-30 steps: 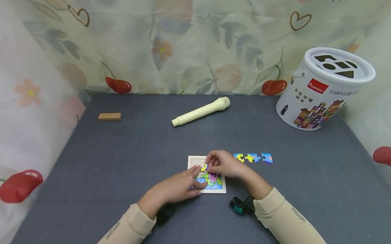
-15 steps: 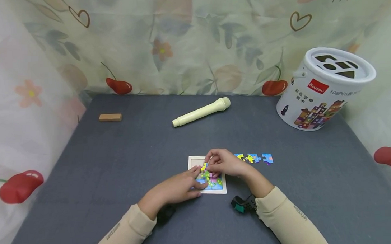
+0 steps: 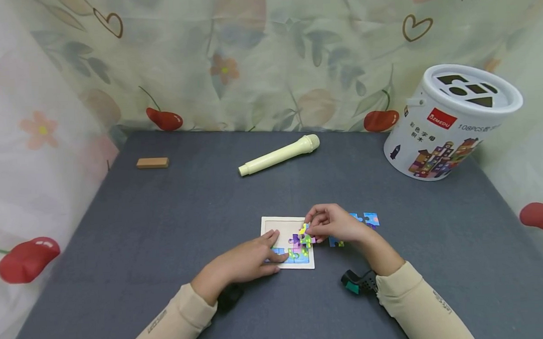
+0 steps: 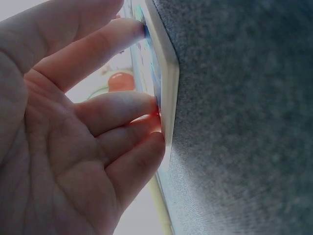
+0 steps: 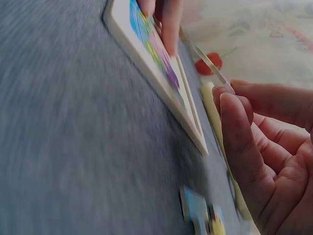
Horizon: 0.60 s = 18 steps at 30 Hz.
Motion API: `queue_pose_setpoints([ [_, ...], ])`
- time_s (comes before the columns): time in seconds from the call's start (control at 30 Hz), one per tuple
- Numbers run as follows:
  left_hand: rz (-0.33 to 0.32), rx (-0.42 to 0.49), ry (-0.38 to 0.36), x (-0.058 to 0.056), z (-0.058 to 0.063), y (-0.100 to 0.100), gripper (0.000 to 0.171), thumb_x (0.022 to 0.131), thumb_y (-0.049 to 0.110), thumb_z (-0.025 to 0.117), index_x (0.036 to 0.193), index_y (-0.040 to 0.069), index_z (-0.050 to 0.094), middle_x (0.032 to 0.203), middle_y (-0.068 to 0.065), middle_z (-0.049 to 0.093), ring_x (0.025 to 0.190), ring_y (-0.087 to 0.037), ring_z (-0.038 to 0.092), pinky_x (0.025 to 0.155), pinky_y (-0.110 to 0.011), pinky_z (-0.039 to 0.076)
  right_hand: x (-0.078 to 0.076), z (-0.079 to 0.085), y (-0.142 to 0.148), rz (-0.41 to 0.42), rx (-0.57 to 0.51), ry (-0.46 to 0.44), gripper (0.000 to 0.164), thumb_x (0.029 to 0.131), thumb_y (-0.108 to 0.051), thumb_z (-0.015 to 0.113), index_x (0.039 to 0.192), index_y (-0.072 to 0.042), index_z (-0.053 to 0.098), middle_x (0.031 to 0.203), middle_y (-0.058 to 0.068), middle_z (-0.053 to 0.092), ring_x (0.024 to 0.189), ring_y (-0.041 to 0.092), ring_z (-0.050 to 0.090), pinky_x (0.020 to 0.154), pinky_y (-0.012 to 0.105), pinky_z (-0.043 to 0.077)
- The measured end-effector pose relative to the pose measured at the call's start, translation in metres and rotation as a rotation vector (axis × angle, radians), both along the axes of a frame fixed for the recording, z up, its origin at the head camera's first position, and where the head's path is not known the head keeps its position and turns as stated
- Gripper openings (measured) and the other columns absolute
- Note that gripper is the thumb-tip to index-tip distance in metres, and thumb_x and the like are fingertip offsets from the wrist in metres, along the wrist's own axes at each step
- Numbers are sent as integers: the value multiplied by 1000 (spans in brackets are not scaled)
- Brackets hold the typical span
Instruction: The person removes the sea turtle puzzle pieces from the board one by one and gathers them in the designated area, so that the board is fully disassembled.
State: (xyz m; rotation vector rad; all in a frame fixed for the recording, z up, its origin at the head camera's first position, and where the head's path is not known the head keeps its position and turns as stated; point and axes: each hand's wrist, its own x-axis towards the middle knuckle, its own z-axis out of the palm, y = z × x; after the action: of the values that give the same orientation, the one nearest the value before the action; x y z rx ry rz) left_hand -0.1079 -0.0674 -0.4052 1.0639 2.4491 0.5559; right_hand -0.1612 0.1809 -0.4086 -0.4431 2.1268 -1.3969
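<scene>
A small jigsaw puzzle board [image 3: 311, 263] with a pale rim lies at the front middle of the table, and joined blue, pink and green pieces [image 3: 300, 259] fill its lower part. My left hand [image 3: 252, 258] rests on its left side with fingers spread; in the left wrist view the fingertips [image 4: 149, 104] touch the board's edge and surface. Between thumb and fingers my right hand [image 3: 338, 224] pinches a yellow-and-green puzzle piece [image 3: 307, 238] over the board's right side. In the right wrist view that puzzle piece [image 5: 211, 63] appears edge-on, raised off the board.
Loose puzzle pieces [image 3: 371, 219] lie right of the board, partly hidden by my right hand. Behind are a cream toy microphone [image 3: 280, 155] and, far left, a wooden block [image 3: 152, 163]. A white bucket [image 3: 436, 134] with a shape-hole lid stands back right.
My right hand has moved right with the puzzle piece, from the board's middle to its right side, showing more bare board and a loose piece beside it. My left hand stays put.
</scene>
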Motion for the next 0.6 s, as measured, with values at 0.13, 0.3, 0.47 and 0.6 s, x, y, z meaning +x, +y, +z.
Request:
queue_pose_setpoints([
  [0.13, 2, 0, -6, 0, 0, 1, 35, 93, 24, 57, 126, 12, 59, 148, -25, 28, 142, -32, 20, 112, -44, 28, 2, -2, 16, -33, 7, -5, 25, 86, -8, 66, 101, 8, 56, 71, 0, 64, 58, 8, 59, 58, 25, 54],
  [0.3, -3, 11, 9, 0, -1, 0, 35, 93, 22, 57, 126, 11, 60, 147, -27, 28, 141, -34, 21, 112, -45, 27, 4, -6, 33, -83, -8, -25, 29, 84, -9, 68, 100, 10, 55, 71, -1, 65, 59, 6, 60, 58, 24, 54],
  [0.47, 0, 10, 13, 0, -1, -1, 35, 92, 21, 58, 126, 11, 60, 147, -27, 28, 141, -34, 21, 112, -45, 28, 5, -5, 45, -99, -13, -21, 29, 83, -8, 68, 100, 12, 55, 71, -2, 65, 61, 6, 61, 60, 27, 56],
  [0.6, -2, 10, 16, 0, -2, -1, 35, 92, 22, 58, 126, 12, 59, 147, -27, 28, 142, -34, 21, 112, -45, 28, 6, -3, 54, -131, 42, -23, 30, 83, -11, 69, 99, 11, 56, 73, 0, 64, 62, 7, 61, 62, 28, 56],
])
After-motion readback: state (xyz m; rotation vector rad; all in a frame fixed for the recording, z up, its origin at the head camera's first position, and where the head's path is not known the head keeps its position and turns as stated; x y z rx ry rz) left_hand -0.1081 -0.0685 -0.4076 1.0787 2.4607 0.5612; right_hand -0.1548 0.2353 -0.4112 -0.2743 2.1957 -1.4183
